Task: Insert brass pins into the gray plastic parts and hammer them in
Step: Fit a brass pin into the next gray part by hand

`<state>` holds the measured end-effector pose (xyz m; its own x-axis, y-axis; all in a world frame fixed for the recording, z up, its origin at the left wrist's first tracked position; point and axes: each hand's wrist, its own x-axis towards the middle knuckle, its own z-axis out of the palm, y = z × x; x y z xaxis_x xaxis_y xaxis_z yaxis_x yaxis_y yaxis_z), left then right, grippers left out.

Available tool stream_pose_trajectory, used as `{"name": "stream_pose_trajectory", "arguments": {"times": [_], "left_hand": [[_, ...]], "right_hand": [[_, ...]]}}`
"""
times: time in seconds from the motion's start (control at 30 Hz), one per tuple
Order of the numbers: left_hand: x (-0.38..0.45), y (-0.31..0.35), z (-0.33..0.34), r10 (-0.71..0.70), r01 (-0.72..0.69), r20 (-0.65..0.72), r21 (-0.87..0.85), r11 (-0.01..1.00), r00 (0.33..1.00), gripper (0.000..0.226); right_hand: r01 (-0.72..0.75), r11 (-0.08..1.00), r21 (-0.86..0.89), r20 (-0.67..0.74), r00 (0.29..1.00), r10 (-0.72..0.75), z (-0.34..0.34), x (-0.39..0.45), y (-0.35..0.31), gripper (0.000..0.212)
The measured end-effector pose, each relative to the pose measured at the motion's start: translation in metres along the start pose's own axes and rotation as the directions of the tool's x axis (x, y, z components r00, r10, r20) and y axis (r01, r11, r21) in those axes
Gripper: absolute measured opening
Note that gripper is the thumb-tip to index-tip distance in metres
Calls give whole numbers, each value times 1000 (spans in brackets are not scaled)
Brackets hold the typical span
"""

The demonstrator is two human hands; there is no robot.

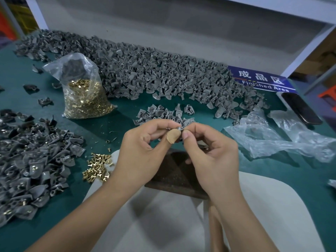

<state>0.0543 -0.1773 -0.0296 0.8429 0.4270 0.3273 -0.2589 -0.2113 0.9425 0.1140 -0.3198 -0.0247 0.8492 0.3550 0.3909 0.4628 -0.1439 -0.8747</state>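
Observation:
My left hand (143,148), with a tan bandage on the thumb tip, pinches a small gray plastic part (177,127) above a dark block (174,175). My right hand (211,148) meets it from the right, its thumb and forefinger pinched at the part; whatever they hold is hidden. Loose brass pins (98,170) lie on the green mat left of my left wrist. A clear bag of brass pins (85,99) stands further back. A small cluster of gray parts (163,113) lies just behind my hands.
A long heap of gray parts (163,75) runs along the back. A pile of parts with pins in them (31,160) fills the left. Crumpled clear plastic (283,139), a phone (300,108) and a blue "Finished Area" sign (261,80) lie at right.

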Motion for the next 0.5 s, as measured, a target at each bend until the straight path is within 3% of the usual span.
{"name": "stream_pose_trajectory", "arguments": {"times": [0.37,0.5], "left_hand": [[-1,-1,6,-46,45,-1,-119,992,999,13],[0,0,4,-47,47,4,-113,992,999,15]], "right_hand": [[-73,992,102,-37,996,77,2,0,-4,14],[-47,997,58,-26,998,49,2,0,-3,17]]}}
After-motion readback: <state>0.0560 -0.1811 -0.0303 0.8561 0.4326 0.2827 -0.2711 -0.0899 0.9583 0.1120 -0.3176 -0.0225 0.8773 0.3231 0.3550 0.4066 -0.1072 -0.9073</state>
